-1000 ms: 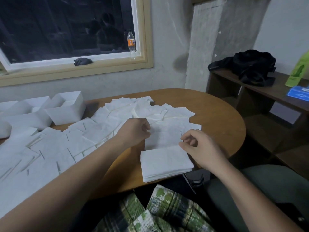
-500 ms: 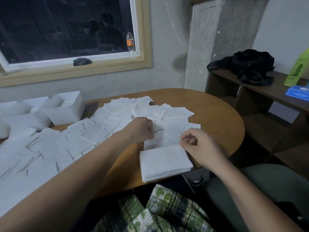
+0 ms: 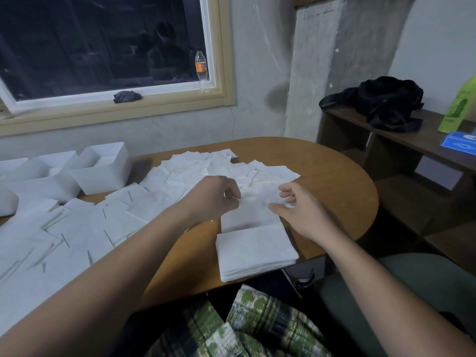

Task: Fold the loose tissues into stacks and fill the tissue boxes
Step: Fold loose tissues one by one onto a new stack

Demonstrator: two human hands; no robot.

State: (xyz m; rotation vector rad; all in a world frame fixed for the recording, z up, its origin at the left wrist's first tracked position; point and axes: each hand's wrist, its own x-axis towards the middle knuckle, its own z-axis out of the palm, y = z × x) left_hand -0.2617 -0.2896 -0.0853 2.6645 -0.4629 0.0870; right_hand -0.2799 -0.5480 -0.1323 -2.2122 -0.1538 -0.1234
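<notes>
Loose white tissues (image 3: 85, 228) cover most of the brown table (image 3: 334, 181). A neat stack of folded tissues (image 3: 255, 251) lies at the near edge. Just beyond it lies a single tissue (image 3: 253, 210). My left hand (image 3: 213, 197) pinches that tissue's left edge with curled fingers. My right hand (image 3: 301, 210) hovers at its right edge with fingers spread and relaxed, holding nothing. White open tissue boxes (image 3: 103, 171) stand at the back left.
A dark wooden shelf (image 3: 401, 140) stands to the right, holding a black bag (image 3: 381, 104), a green bottle (image 3: 458, 109) and a blue box (image 3: 458, 143). An orange-labelled bottle (image 3: 201, 70) stands on the window sill. My lap and chair lie below the table edge.
My left hand moved slightly forward along the tissue. My right hand let go its pinch, opened its fingers and shifted forward over the tissue's right edge.
</notes>
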